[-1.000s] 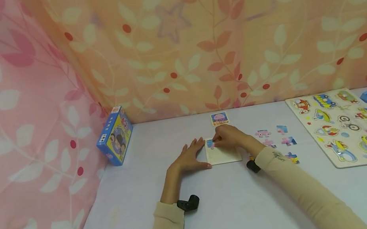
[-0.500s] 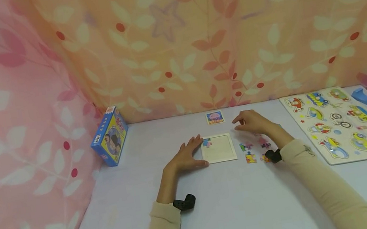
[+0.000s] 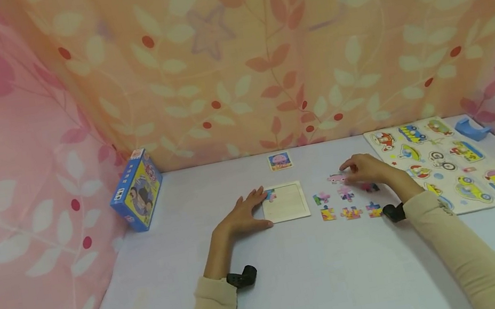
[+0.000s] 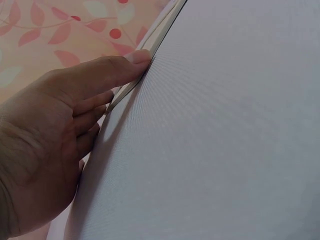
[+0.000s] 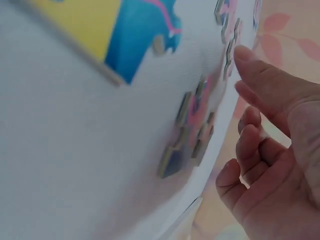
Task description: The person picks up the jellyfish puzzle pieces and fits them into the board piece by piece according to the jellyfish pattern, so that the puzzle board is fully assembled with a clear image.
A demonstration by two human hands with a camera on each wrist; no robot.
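My left hand [image 3: 238, 217] lies spread against the pale frame [image 3: 286, 205], a corner piece [image 3: 271, 195] inside it; my right hand [image 3: 368, 169], fingers loosely parted, is among the puzzle pieces [image 3: 350, 213] right of the frame.

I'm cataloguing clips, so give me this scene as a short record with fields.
left hand: touching the left edge of the puzzle tray
right hand: beside a pink piece; contact unclear
in puzzle tray: blue-and-pink piece, far left corner
loose pieces: right of the puzzle tray
picture card: behind the puzzle tray
far left: blue box
far right: picture board
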